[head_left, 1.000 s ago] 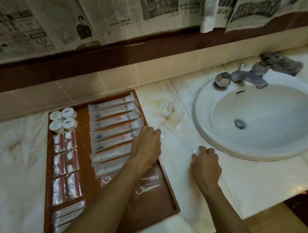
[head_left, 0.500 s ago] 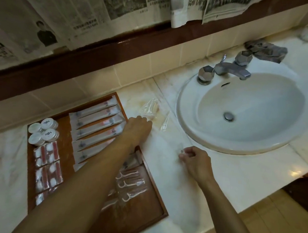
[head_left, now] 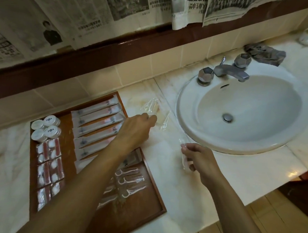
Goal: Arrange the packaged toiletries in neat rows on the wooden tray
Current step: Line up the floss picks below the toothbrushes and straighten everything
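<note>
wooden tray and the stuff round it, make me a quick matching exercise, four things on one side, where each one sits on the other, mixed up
Things:
1. round white containers
2. floss picks
3. grey cloth
4. loose clear packets

Places:
A. on the counter behind the faucet
B. far left corner of the wooden tray
C. on the counter between tray and sink
D. near right part of the tray

Pairs: 1-B, 2-D, 3-A, 4-C

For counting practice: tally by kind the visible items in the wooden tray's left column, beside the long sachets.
Round white tubs: 4
Red-and-white clear packets: 6
Total: 10 visible
</note>
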